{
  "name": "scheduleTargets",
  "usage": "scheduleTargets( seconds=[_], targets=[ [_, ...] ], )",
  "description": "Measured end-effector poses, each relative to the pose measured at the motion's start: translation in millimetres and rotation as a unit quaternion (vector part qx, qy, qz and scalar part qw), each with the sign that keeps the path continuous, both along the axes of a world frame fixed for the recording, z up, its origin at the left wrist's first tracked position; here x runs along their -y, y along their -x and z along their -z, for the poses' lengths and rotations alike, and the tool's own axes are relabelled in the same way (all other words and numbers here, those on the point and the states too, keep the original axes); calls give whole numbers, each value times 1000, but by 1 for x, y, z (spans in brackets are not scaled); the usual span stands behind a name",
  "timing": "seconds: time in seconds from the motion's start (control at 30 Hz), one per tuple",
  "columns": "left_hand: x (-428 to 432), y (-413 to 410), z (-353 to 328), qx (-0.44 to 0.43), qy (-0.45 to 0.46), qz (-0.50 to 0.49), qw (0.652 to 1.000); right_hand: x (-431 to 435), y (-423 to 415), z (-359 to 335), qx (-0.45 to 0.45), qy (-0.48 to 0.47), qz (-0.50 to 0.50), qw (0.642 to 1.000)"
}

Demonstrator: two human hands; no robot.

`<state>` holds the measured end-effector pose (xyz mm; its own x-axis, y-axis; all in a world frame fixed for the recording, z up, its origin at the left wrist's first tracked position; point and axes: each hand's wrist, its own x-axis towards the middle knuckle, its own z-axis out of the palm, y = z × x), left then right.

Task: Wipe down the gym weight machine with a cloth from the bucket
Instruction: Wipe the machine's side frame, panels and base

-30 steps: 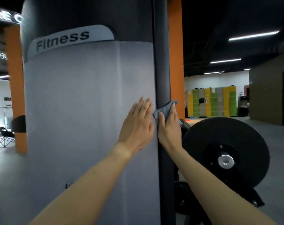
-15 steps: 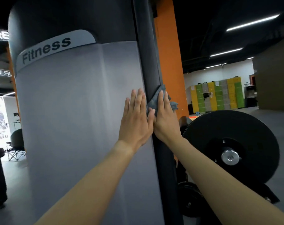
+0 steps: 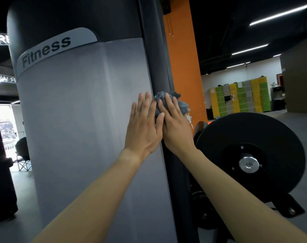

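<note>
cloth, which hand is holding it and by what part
The right hand pins the cloth to the dark post, flat fingers on its middle; no grip shows. The left hand holds nothing.

Only the arms and hands of the person are shown: the left forearm [image 3: 96, 199] and the right forearm [image 3: 237, 199] are seen bare along the whole length in view, from the lower edge up to the wrists. The left hand [image 3: 142, 130] and the right hand [image 3: 177, 130] are likewise bare, with slim, long fingers and short, plain nails. Faint tendon lines and knuckle creases can be made out on the backs of both hands.
</note>
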<state>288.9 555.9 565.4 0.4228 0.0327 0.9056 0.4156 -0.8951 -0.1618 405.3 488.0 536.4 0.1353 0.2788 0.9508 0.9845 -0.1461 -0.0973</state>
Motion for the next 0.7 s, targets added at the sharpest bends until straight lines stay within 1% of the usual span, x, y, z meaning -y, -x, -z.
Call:
scheduleTargets(
  seconds=[0.07, 0.17, 0.2, 0.27, 0.33, 0.43, 0.5, 0.63, 0.7],
  targets=[
    [3, 0, 0, 4, 8, 1, 1000, 0, 3, 7, -13, -9, -14, 1000],
    [7, 2, 1, 1, 7, -12, 1000, 1, 10, 35, -62, -17, -55, 996],
    [7, 3, 1, -2, 3, -16, 1000, 3, 11, 44, -67, -12, -53, 996],
    [7, 3, 2, -6, -2, -20, 1000, 9, 11, 51, -51, 6, -7, 999],
    [7, 1, 3, -7, -5, -22, 1000, 13, 11, 41, -52, 10, 27, 998],
    [5, 0, 5, -4, -14, -34, 999, 12, 15, 21, -81, 2, 16, 997],
    [2, 2, 6, -8, -27, -38, 999, 6, 15, 19, -85, -16, -3, 996],
    [-3, 4, 7, -7, -40, -28, 999, -2, 18, 53, -100, -40, -32, 994],
    [-2, 2, 8, 2, -40, -30, 999, -2, 18, 71, -79, -38, -22, 996]
  ],
)
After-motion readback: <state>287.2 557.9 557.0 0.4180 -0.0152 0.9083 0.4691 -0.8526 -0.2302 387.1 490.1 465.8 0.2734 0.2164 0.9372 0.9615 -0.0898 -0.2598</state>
